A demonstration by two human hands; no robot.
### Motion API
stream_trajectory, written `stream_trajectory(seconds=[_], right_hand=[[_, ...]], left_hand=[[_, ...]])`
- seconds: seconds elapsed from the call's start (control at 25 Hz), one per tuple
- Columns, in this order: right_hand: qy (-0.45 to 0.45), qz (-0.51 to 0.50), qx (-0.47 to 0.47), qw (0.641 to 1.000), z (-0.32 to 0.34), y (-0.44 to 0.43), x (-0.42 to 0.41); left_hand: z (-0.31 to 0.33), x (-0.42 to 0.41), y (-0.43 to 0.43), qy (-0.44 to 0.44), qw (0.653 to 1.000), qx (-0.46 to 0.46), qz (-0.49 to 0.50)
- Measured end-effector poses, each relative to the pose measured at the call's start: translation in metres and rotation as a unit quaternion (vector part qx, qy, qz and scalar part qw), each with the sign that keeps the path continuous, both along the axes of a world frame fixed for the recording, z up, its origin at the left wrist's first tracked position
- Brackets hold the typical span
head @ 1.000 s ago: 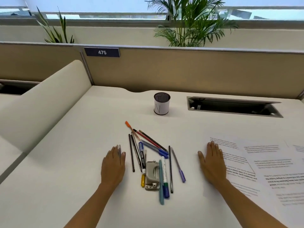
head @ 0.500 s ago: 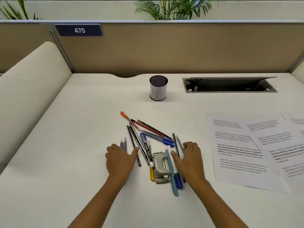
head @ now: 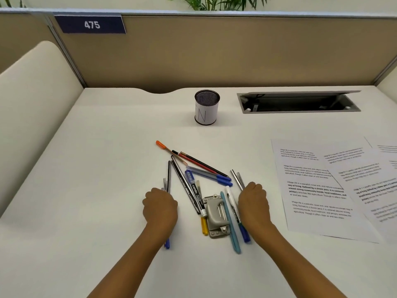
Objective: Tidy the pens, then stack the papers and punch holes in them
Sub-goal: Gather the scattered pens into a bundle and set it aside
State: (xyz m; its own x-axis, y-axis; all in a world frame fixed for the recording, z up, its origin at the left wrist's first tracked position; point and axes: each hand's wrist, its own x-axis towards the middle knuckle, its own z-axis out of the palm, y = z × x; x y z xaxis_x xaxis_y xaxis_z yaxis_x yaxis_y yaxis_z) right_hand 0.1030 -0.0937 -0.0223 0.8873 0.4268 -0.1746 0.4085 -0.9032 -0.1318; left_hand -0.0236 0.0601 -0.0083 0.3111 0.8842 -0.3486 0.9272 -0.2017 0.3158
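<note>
Several pens and markers (head: 196, 175) lie scattered on the white desk around a grey hole punch (head: 216, 216). My left hand (head: 160, 206) is curled over two pens at the pile's left side, a black one and a blue-capped one whose tip pokes out below my wrist. At the pile's right side my right hand (head: 253, 203) is curled over two thin pens that stick out above my knuckles. A mesh pen cup (head: 206, 108) stands empty behind the pile. Printed papers (head: 318, 190) lie spread on the right.
An open cable hatch (head: 298, 102) is set in the desk at the back right. A tan partition with a "475" label (head: 92, 24) closes the back. A cream divider (head: 32, 104) runs along the left side.
Both hands moved in from flat on the desk to the sides of the pen pile and curled shut over pens. The head tilted down and closer.
</note>
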Motion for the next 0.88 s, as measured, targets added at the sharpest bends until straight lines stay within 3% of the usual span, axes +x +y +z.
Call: stream_trajectory(seconds=[0.12, 0.32, 0.44, 0.6, 0.76, 0.88], right_hand=[[0.001, -0.009, -0.012, 1.0, -0.001, 0.007, 0.003], [0.061, -0.065, 0.072, 0.993, 0.01, 0.014, 0.027], [0.028, -0.005, 0.12, 0.992, 0.017, 0.018, 0.034], [0.059, 0.09, 0.166, 0.98, 0.023, 0.041, 0.038], [0.071, 0.145, 0.118, 0.98, 0.025, 0.073, 0.039], [0.055, 0.186, 0.064, 0.979, 0.026, 0.089, 0.039]], left_hand=[[-0.002, 0.004, -0.003, 0.015, 1.0, 0.007, -0.004], [-0.002, 0.0, -0.004, -0.005, 0.999, 0.028, -0.029], [-0.007, -0.01, 0.005, -0.014, 0.996, 0.042, -0.081], [0.001, -0.005, 0.014, -0.118, 0.991, 0.001, -0.059], [0.003, 0.011, 0.016, -0.197, 0.978, -0.057, -0.035], [-0.001, 0.025, 0.013, -0.192, 0.978, -0.074, -0.042]])
